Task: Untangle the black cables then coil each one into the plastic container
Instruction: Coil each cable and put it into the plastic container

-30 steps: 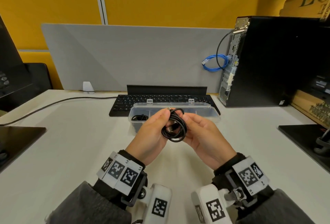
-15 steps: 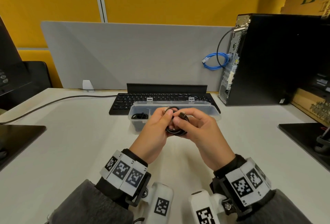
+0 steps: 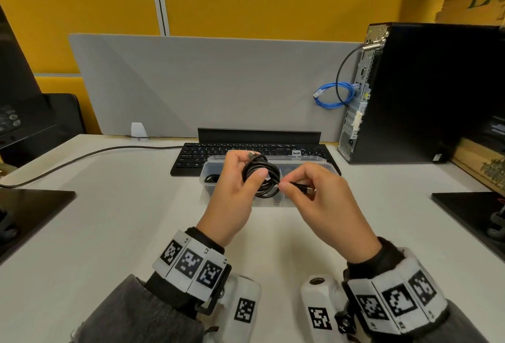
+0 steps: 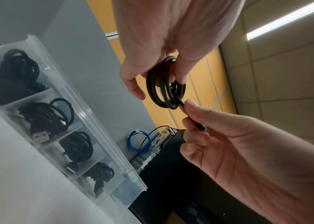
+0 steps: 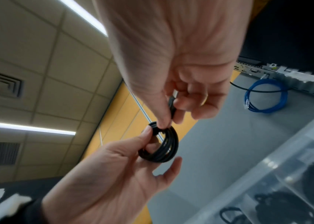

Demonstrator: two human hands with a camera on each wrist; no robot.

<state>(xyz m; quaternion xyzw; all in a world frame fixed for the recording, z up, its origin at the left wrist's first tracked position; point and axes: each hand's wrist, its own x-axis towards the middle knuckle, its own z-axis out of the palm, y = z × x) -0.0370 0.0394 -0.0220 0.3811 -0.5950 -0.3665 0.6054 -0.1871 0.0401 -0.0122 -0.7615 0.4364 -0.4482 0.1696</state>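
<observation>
My left hand (image 3: 240,181) grips a coiled black cable (image 3: 263,178) above the clear plastic container (image 3: 314,162), thumb pressed on the loops. The coil (image 4: 164,89) hangs from the left fingers in the left wrist view. My right hand (image 3: 303,187) pinches the cable's loose end (image 3: 302,187) just right of the coil, plug between thumb and forefinger (image 5: 164,115). The container (image 4: 87,121) has several compartments, each holding a coiled black cable (image 4: 47,116). In the right wrist view the coil (image 5: 164,145) sits in the left hand's fingers.
A black keyboard (image 3: 191,154) lies behind the container. A black computer tower (image 3: 426,96) stands at the right with a blue network cable (image 3: 332,95) hanging beside it. A grey divider panel (image 3: 218,83) backs the desk. Dark pads (image 3: 30,206) lie at both desk sides.
Both hands rose slightly over the container. The right hand drew the cable's end out to the right of the coil, which the left hand still grips.
</observation>
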